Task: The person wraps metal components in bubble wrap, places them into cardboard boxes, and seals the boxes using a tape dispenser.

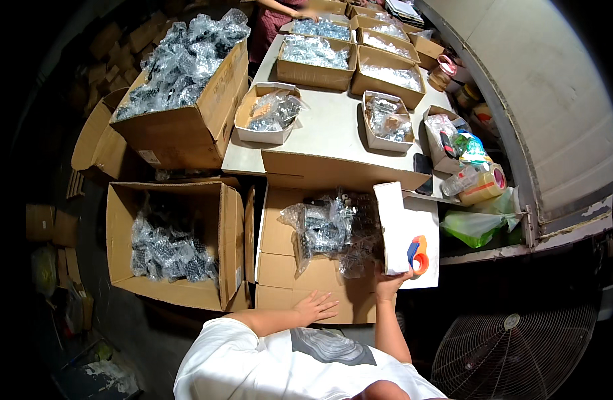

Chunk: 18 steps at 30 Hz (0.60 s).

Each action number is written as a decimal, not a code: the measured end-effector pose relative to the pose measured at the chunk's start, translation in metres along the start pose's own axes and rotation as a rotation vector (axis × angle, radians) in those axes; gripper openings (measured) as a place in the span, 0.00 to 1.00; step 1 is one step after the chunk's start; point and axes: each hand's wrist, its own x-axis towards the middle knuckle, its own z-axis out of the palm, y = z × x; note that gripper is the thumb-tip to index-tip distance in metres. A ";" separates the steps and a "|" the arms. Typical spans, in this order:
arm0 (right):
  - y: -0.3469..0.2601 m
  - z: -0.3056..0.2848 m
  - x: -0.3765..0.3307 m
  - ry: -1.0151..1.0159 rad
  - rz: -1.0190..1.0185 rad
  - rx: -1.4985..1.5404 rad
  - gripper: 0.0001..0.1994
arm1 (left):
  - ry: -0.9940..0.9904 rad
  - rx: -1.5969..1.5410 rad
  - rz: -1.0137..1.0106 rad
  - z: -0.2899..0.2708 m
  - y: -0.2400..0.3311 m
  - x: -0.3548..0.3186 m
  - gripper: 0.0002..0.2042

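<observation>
1. the flattened cardboard box (300, 267) lies in front of you, against the table (326, 133) edge.
2. a heap of clear bagged parts (330, 230) rests on that cardboard.
3. your right hand (390, 283) grips the small white box (403, 233) from below, just right of the bags.
4. your left hand (314, 308) lies open, fingers spread, flat on the cardboard.

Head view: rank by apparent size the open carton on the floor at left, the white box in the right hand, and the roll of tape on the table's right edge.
1. Open carton, plainly largest.
2. White box, held up by the right hand; being nearer the camera may flatter it.
3. Roll of tape, smallest.
</observation>
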 end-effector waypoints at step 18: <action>-0.116 0.098 0.236 -0.404 1.037 0.915 0.27 | 0.451 0.141 -0.672 -0.208 -0.101 0.053 0.26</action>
